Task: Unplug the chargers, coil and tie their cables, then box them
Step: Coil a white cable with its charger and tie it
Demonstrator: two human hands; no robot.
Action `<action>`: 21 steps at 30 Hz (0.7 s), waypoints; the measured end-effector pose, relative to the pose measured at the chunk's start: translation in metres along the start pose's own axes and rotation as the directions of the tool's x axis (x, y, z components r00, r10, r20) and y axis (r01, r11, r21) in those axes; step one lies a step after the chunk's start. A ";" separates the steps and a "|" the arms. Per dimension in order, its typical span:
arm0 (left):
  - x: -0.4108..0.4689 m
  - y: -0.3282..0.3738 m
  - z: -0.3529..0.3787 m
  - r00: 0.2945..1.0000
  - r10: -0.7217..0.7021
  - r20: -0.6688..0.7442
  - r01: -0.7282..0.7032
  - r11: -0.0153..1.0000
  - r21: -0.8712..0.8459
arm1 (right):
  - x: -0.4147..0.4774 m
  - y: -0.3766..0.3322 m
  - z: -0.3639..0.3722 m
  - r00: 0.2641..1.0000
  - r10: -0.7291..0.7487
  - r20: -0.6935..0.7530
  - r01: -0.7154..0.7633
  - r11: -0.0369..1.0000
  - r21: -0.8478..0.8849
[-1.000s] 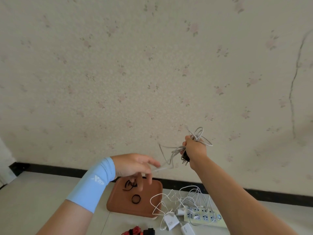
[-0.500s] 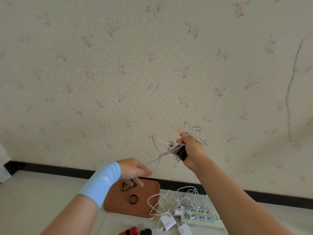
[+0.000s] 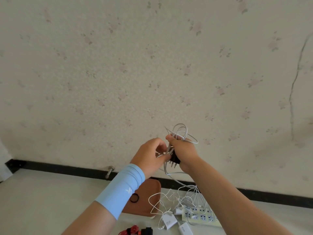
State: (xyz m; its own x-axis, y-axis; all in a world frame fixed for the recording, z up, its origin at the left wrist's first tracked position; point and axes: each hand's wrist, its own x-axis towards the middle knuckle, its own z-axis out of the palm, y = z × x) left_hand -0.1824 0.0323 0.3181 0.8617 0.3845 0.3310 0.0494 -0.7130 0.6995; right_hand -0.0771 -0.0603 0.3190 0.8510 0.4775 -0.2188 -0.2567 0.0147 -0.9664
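Holding a black charger (image 3: pixel 175 159) aloft before the wall, right hand (image 3: pixel 184 150) in a closed grip round its body and a bunch of white cable (image 3: pixel 183 133). Long axis of the charger tilted from 1 to 7 o'clock, prongs pointing down toward 7. Cable loops standing up at 12 o'clock of the fist, a loose tail trailing down at 6. Left hand (image 3: pixel 150 153) just beside the charger at 9 o'clock, grip narrow, fingertips pinching a strand. Down on the floor (image 3: pixel 50 200), a power strip (image 3: pixel 199 216) with white chargers (image 3: pixel 170 222) beside it, and a brown tray (image 3: pixel 144 206) at its 9 o'clock.
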 end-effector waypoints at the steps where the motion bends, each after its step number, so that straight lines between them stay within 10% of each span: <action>1: 0.002 0.000 0.001 0.999 -0.051 0.008 0.052 0.998 -0.023 | 0.001 -0.001 -0.001 1.000 0.007 0.005 -0.007 1.000 0.023; 7: 0.005 -0.007 -0.006 0.959 -0.220 0.179 0.211 0.975 0.067 | 0.000 -0.005 -0.007 1.000 -0.010 0.030 0.009 1.000 0.019; 10: 0.007 -0.008 -0.011 0.946 -0.322 0.036 0.323 0.937 -0.130 | 0.002 -0.009 -0.011 0.999 -0.006 0.037 0.003 0.996 0.091; 15: 0.016 0.001 -0.013 0.717 -0.686 0.124 0.456 0.327 -0.828 | 0.002 -0.017 -0.017 0.998 -0.024 0.062 0.002 0.941 0.338; 21: 0.015 -0.001 -0.027 0.810 -0.476 0.341 0.301 -0.162 -0.940 | -0.001 -0.015 -0.016 0.996 -0.031 0.083 0.005 0.955 0.298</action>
State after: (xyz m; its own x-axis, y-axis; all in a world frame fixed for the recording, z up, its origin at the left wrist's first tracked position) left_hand -0.1836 0.0545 0.3396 0.8472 0.4508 -0.2809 -0.2234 0.7822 0.5816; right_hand -0.0669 -0.0752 0.3320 0.8176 0.5479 -0.1772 -0.3777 0.2778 -0.8833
